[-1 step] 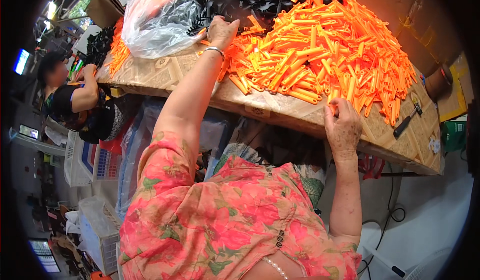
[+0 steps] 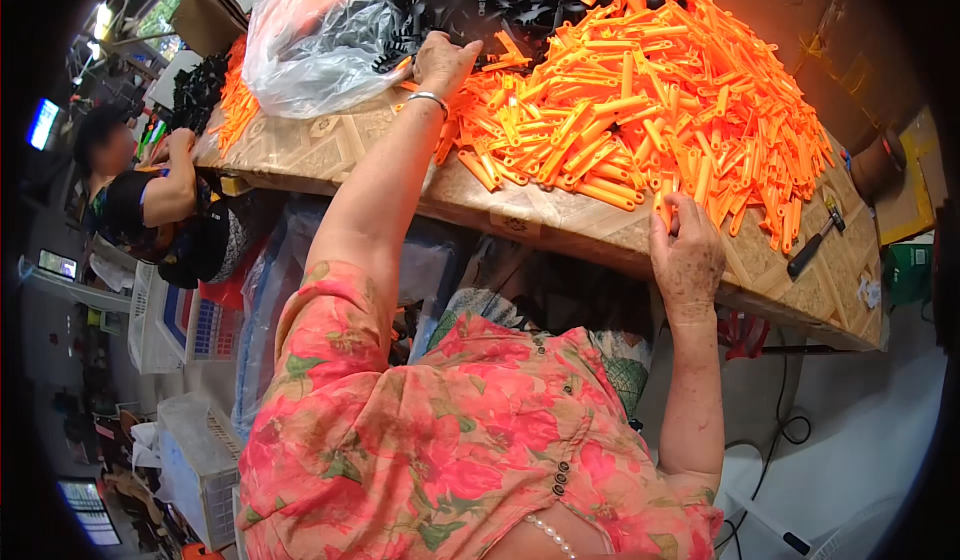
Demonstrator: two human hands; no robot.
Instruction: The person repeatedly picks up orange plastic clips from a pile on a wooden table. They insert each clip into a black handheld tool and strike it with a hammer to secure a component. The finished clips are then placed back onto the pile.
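Note:
My right hand is at the table's front edge, its thumb and fingers pinched on an orange plastic handle. That handle lies against the near side of a large heap of orange handles, slim pieces with a hole at one end. My left hand, with a bangle at the wrist, reaches to the near edge of a pile of black plastic utensil parts. Its fingers are closed, and whatever is between them I cannot make out. A few loose orange pieces lie just right of that hand.
A clear plastic bag lies left of my left hand on the patterned table. A hammer rests at the right end. Baskets stand at the lower left. Another person works at the far left.

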